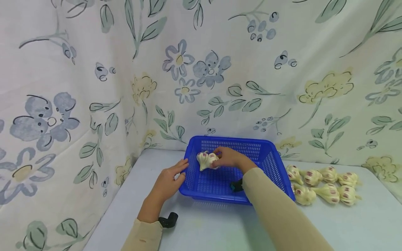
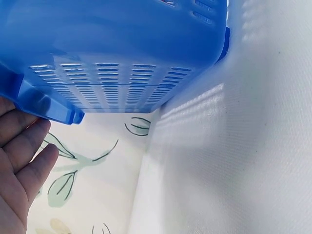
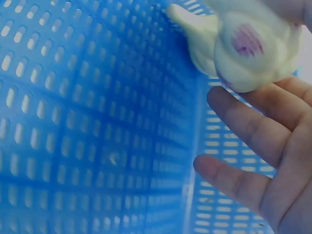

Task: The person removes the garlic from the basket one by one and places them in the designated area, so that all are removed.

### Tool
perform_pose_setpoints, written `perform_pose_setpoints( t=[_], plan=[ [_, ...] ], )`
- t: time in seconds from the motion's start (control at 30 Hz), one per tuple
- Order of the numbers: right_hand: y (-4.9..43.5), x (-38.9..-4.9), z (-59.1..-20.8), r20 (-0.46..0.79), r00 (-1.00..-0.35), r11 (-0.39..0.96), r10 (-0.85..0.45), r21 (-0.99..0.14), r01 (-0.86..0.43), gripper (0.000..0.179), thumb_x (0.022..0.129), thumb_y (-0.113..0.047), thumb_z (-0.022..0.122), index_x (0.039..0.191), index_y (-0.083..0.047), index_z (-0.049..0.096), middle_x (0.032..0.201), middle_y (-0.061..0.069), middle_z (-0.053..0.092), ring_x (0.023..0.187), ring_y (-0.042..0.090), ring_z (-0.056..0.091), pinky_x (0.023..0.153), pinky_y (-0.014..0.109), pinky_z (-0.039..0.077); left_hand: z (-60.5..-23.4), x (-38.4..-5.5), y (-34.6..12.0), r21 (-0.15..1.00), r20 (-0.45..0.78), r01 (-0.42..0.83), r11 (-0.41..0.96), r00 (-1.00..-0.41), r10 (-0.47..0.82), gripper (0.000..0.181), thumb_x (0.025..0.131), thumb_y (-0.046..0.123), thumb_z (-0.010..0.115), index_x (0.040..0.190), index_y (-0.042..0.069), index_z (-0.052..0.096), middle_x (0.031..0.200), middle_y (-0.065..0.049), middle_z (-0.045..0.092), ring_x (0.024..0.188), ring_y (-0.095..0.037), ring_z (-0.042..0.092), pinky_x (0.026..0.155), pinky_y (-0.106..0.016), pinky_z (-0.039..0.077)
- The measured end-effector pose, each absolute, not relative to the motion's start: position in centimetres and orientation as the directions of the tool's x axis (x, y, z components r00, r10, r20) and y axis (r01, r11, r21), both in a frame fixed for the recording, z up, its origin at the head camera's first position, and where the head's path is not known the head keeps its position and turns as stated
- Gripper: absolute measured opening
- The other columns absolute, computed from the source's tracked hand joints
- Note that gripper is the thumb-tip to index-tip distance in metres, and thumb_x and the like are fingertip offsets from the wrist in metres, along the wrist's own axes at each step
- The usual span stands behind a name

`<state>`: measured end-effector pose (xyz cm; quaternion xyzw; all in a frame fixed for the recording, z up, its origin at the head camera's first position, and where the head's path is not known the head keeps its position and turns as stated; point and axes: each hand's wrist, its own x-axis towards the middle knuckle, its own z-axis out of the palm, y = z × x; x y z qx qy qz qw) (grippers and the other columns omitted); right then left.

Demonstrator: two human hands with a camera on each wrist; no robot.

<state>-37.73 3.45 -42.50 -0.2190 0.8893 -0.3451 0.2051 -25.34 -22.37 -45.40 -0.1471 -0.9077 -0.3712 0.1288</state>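
Note:
Inside the blue plastic basket (image 1: pixel 216 199), my right hand (image 1: pixel 230 158) holds a white garlic bulb (image 3: pixel 248 46) with a purple patch between thumb and fingers. Right against it, toward the basket's left wall, is another garlic bulb (image 1: pixel 202 161). The right wrist view shows the lower fingers (image 3: pixel 243 180) spread apart below the held bulb. My left hand (image 1: pixel 168 182) is at the basket's left rim, its fingers mostly straight. In the left wrist view its fingertips (image 2: pixel 41 127) touch the underside of the rim (image 2: pixel 46 105).
Several garlic bulbs (image 1: pixel 329 193) lie in two rows on the white table (image 1: pixel 201 230), just right of the basket. A floral cloth (image 1: pixel 226 69) hangs behind and along the left side. Dark wrist devices (image 1: pixel 169 220) sit at both sleeves.

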Motion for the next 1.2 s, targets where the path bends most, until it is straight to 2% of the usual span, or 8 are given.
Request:
perform_pose_setpoints(
  t=[0.1, 0.23, 0.5, 0.6, 0.83, 1.03, 1.13, 1.2],
  plan=[
    [4.1, -37.6, -41.7, -0.192, -0.81, 0.64, -0.554, -0.721, -0.267, 0.072, 0.079, -0.038, 0.078, 0.14, -0.01, 0.052, 0.134, 0.011, 0.06, 0.122, 0.031, 0.058, 0.097, 0.046, 0.053, -45.4, -25.2, -22.3, 0.638, 0.342, 0.36, 0.681, -0.925, 0.168, 0.04, 0.094, 0.013, 0.057, 0.133, 0.007, 0.062, 0.144, 0.002, 0.053, 0.136, -0.018, 0.048, 0.109, -0.045, 0.043],
    [5.7, -37.3, -40.3, -0.152, -0.8, 0.629, -0.581, -0.707, -0.323, 0.072, 0.081, -0.041, 0.077, 0.142, -0.014, 0.051, 0.134, 0.009, 0.06, 0.124, 0.031, 0.057, 0.096, 0.046, 0.053, -45.5, -25.1, -22.2, 0.64, 0.336, 0.346, 0.686, -0.929, 0.155, 0.04, 0.094, 0.015, 0.058, 0.134, 0.008, 0.062, 0.144, 0.004, 0.053, 0.136, -0.018, 0.048, 0.109, -0.045, 0.043],
    [11.1, -35.6, -37.3, -0.041, -0.839, 0.616, -0.542, -0.698, -0.364, 0.062, 0.081, -0.044, 0.077, 0.132, -0.013, 0.058, 0.115, 0.006, 0.067, 0.102, 0.023, 0.064, 0.085, 0.039, 0.057, -46.0, -25.1, -21.9, 0.641, 0.338, 0.357, 0.68, -0.926, 0.168, 0.04, 0.094, 0.015, 0.058, 0.133, 0.007, 0.063, 0.144, 0.004, 0.054, 0.135, -0.018, 0.049, 0.108, -0.045, 0.043],
    [13.9, -34.1, -36.4, 0.021, -0.881, 0.639, -0.473, -0.68, -0.36, 0.064, 0.081, -0.049, 0.077, 0.131, -0.014, 0.058, 0.119, 0.007, 0.066, 0.11, 0.027, 0.063, 0.088, 0.042, 0.057, -46.0, -25.1, -21.7, 0.646, 0.335, 0.354, 0.676, -0.928, 0.166, 0.04, 0.094, 0.015, 0.057, 0.133, 0.008, 0.062, 0.144, 0.005, 0.053, 0.136, -0.018, 0.048, 0.108, -0.045, 0.043],
    [20.8, -29.4, -36.5, 0.081, -0.966, 0.636, -0.247, -0.738, -0.224, 0.075, 0.084, -0.049, 0.073, 0.146, -0.016, 0.045, 0.136, 0.016, 0.055, 0.125, 0.041, 0.053, 0.089, 0.049, 0.057, -46.1, -25.1, -21.6, 0.656, 0.315, 0.337, 0.676, -0.935, 0.16, 0.04, 0.095, 0.017, 0.057, 0.134, 0.01, 0.062, 0.145, 0.006, 0.052, 0.137, -0.017, 0.047, 0.109, -0.045, 0.042],
    [26.9, -26.0, -38.9, 0.067, -0.998, 0.649, -0.023, -0.758, -0.065, 0.082, 0.089, -0.05, 0.068, 0.156, -0.024, 0.028, 0.156, 0.025, 0.03, 0.135, 0.054, 0.037, 0.094, 0.066, 0.046, -46.0, -25.1, -21.9, 0.654, 0.308, 0.327, 0.682, -0.939, 0.154, 0.04, 0.095, 0.016, 0.056, 0.134, 0.011, 0.062, 0.146, 0.006, 0.052, 0.137, -0.017, 0.047, 0.109, -0.045, 0.042],
    [30.1, -24.7, -40.4, 0.016, -0.996, 0.608, 0.083, -0.793, 0.038, 0.08, 0.091, -0.047, 0.066, 0.157, -0.035, 0.023, 0.163, 0.015, 0.02, 0.144, 0.043, 0.029, 0.095, 0.044, 0.055, -45.9, -25.1, -22.0, 0.65, 0.32, 0.338, 0.681, -0.934, 0.158, 0.04, 0.095, 0.016, 0.056, 0.134, 0.01, 0.062, 0.145, 0.005, 0.052, 0.136, -0.017, 0.047, 0.109, -0.045, 0.042],
    [31.9, -24.0, -41.8, -0.004, -0.988, 0.57, 0.157, -0.816, 0.094, 0.078, 0.091, -0.045, 0.066, 0.156, -0.039, 0.022, 0.164, 0.002, 0.02, 0.147, 0.025, 0.032, 0.084, 0.022, 0.057, -45.8, -25.1, -22.0, 0.647, 0.329, 0.346, 0.679, -0.931, 0.16, 0.04, 0.095, 0.015, 0.056, 0.134, 0.01, 0.062, 0.145, 0.004, 0.052, 0.136, -0.018, 0.047, 0.109, -0.045, 0.042]
  ],
)
